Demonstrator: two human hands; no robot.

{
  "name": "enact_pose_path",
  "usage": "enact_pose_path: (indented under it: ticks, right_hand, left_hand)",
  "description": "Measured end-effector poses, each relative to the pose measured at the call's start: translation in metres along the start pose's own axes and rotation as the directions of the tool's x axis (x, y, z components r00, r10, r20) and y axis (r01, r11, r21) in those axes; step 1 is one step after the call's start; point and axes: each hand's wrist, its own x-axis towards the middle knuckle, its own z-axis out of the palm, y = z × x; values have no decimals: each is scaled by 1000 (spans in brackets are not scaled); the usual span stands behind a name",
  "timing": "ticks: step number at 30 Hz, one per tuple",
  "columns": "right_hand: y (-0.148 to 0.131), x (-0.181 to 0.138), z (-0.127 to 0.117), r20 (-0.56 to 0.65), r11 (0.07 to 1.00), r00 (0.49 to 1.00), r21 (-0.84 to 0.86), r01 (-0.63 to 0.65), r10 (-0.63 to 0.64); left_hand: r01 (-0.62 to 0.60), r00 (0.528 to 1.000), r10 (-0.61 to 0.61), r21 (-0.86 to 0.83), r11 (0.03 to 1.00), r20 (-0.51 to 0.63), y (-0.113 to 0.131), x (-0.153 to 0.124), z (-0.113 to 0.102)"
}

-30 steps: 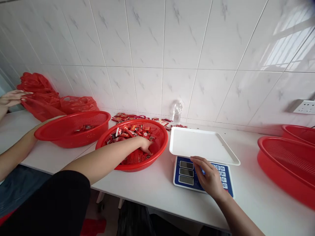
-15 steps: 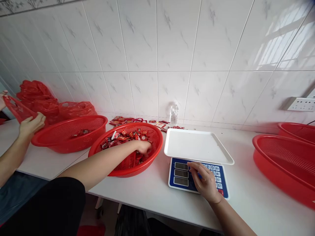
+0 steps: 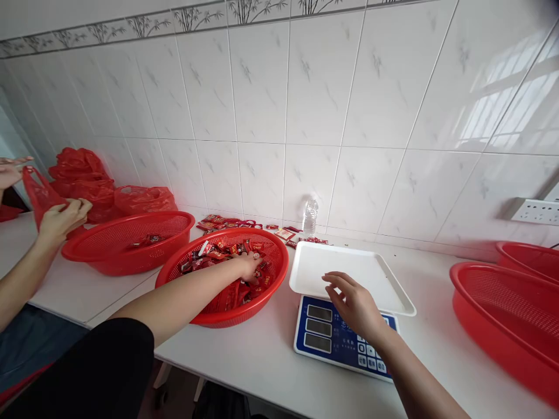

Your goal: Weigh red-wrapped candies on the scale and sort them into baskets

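My left hand [image 3: 248,266] is down among small red snack packets [image 3: 218,254] in a red perforated basket [image 3: 279,269]. Its fingers look apart over the packets, with the tips partly hidden between them. Over a digital scale [image 3: 318,329], my right hand [image 3: 351,302] hovers with loosely bent, parted fingers and nothing in them. The scale has a blue panel with three displays and a keypad, partly covered by my right wrist. Behind the panel lies its white tray [image 3: 336,265], which holds no packets.
At left a co-worker's hands [image 3: 65,216] hold a red plastic bag [image 3: 39,195] beside another red basket [image 3: 126,256]. Filled red bags [image 3: 82,180] stand behind. Loose packets [image 3: 218,221] and a clear bottle [image 3: 310,216] sit along the wall. More red baskets [image 3: 493,314] stand at right.
My left hand has shifted left and up within the packets. My right hand has risen from the keypad toward the tray's edge. The view has tilted upward.
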Motion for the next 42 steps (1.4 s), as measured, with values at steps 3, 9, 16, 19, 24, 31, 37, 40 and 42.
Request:
enact_pose_path:
  ticks: [3, 9, 16, 19, 24, 31, 37, 40, 42]
  right_hand:
    - [-5, 10, -10, -41, 1000, 999, 0, 0, 0]
    - [6, 7, -24, -21, 992, 993, -53, -117, 116]
    - [16, 9, -34, 148, 992, 984, -93, -84, 97]
    - [17, 10, -32, 158, 992, 983, -99, -75, 90]
    - [13, 19, -28, 107, 995, 989, -16, -99, 100]
    - [9, 56, -18, 51, 883, 972, 408, -231, 231]
    - [42, 44, -40, 96, 931, 932, -143, -335, 350]
    - [52, 33, -52, 161, 901, 919, -315, -298, 360]
    - [49, 28, -55, 205, 892, 914, -371, -258, 350]
  left_hand:
    - [-43, 998, 43, 4, 999, -36, 4, 3, 6]
    - [-192, 979, 199, -133, 972, 46, 4, 11, 2]
    - [-189, 982, 171, -401, 896, -82, -7, 11, -28]
    - [-155, 984, 74, -581, 799, -160, -8, 5, -46]
    - [-289, 941, -1, -804, 520, -339, 24, -9, -79]
    - [-485, 852, 351, -838, 249, -388, 104, -20, -81]
    - [-282, 941, 168, -410, 867, -293, 45, 11, -44]
    - [-70, 997, 73, -91, 993, 29, 17, 24, -19]
    - [-24, 996, 24, -2, 1000, 86, 12, 29, -6]
